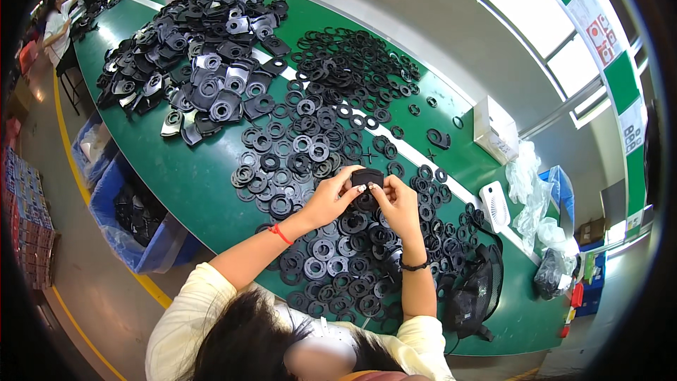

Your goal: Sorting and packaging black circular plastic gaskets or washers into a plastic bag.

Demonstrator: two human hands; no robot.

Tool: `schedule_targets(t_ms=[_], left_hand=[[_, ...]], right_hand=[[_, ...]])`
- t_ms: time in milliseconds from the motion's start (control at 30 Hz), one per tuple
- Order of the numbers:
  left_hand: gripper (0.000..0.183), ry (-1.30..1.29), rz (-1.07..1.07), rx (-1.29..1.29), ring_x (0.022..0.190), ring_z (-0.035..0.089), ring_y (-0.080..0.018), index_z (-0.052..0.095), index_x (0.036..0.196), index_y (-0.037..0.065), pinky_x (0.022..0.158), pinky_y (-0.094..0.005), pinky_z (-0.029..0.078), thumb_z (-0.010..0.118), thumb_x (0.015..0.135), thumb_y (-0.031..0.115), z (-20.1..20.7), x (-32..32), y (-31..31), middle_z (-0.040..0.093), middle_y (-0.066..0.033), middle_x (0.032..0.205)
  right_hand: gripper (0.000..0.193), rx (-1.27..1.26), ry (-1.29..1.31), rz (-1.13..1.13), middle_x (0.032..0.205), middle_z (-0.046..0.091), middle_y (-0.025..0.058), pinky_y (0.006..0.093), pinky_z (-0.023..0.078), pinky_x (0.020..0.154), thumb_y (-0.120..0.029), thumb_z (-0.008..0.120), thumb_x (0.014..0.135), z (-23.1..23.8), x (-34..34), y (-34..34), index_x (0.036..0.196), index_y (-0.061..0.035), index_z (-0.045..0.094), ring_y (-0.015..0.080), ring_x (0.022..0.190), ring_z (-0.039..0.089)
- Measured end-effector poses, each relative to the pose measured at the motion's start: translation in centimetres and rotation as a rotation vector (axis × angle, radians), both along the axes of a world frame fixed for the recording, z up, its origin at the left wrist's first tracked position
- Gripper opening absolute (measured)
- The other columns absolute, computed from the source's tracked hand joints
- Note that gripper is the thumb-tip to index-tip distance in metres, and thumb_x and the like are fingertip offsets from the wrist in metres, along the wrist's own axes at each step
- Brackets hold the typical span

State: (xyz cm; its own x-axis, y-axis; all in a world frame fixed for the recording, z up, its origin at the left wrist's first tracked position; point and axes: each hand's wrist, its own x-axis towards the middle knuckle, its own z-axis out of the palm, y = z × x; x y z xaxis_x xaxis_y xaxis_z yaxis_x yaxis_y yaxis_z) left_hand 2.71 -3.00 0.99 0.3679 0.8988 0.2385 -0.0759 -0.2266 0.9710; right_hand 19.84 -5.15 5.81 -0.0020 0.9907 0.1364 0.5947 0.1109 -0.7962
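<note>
Both my hands meet over the middle of the green table, pinching one black plastic part (367,177) between them. My left hand (333,194), with a red cord at its wrist, grips the part's left side. On its right side my right hand (398,204) is closed, a dark band round that wrist. The thumbs press on the part's near face; its underside is hidden. Beneath and around my hands lie many loose black plastic rings (321,248). To the far left rises a large heap of black plate-like parts with round holes (226,104).
Thinner black rings (345,56) are piled at the back. At right are a white box (495,130), a white slotted piece (494,206), clear plastic bags (534,197) and a black mesh bag (478,296). Blue lined bins (151,243) stand left of the table (180,190). A person (58,28) is far left.
</note>
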Motion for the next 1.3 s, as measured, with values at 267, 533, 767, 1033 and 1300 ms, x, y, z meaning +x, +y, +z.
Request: schedule_targets(t_ms=[267, 533, 767, 1033, 1300], left_hand=[[0.034, -0.106, 0.049, -0.041, 0.068, 0.053, -0.0064, 0.048, 0.123, 0.002, 0.061, -0.0239, 0.044, 0.057, 0.092, 0.012, -0.2, 0.1, -0.1, 0.056, -0.0009, 0.076], [0.021, -0.147, 0.020, -0.150, 0.074, 0.055, -0.0058, 0.060, 0.101, -0.001, 0.065, -0.0238, 0.045, 0.053, 0.096, 0.018, -0.3, -0.4, 0.4, 0.060, -0.0020, 0.081], [0.019, 0.170, 0.153, 0.199, 0.075, 0.059, -0.0355, 0.060, 0.093, -0.003, 0.067, -0.0386, 0.047, 0.051, 0.092, 0.013, 0.0, -0.5, 0.1, 0.061, -0.0183, 0.081], [0.020, 0.322, 0.503, 0.111, 0.070, 0.063, -0.0311, 0.061, 0.093, 0.000, 0.062, -0.0368, 0.047, 0.053, 0.092, 0.018, 1.1, -7.7, 5.0, 0.063, -0.0186, 0.077], [0.016, 0.371, 0.866, 0.188, 0.060, 0.062, -0.0189, 0.059, 0.094, -0.002, 0.057, -0.0316, 0.048, 0.058, 0.090, 0.014, 0.0, -16.8, 11.5, 0.064, -0.0128, 0.070]], right_hand=[[0.028, 0.018, 0.071, -0.038, 0.055, 0.053, 0.0025, 0.0211, 0.038, 0.045, -0.014, 0.066, 0.087, 0.2, -1.2, -0.4, 0.074, -0.0006, 0.045, 0.0052, 0.050, 0.048], [0.039, 0.019, 0.371, -0.044, 0.103, 0.057, 0.0163, 0.0208, 0.050, 0.051, -0.007, 0.065, 0.086, 0.4, -1.7, -0.7, 0.115, 0.0026, 0.040, 0.0182, 0.072, 0.066], [0.020, 0.096, -0.090, 0.057, 0.093, 0.064, 0.0123, 0.0268, 0.047, 0.075, -0.010, 0.064, 0.084, 0.1, -1.1, -0.1, 0.102, -0.0014, 0.061, 0.0196, 0.083, 0.063], [0.044, 0.266, -0.449, 0.185, 0.121, 0.048, 0.0200, 0.0414, 0.042, 0.091, -0.023, 0.062, 0.087, -1.1, -1.5, 10.8, 0.128, -0.0122, 0.050, 0.0373, 0.107, 0.049], [0.058, 0.351, -0.665, 0.193, 0.146, 0.032, 0.0168, 0.0511, 0.035, 0.101, -0.048, 0.062, 0.082, -6.9, -3.1, 27.0, 0.134, -0.0282, 0.046, 0.0418, 0.134, 0.028]])
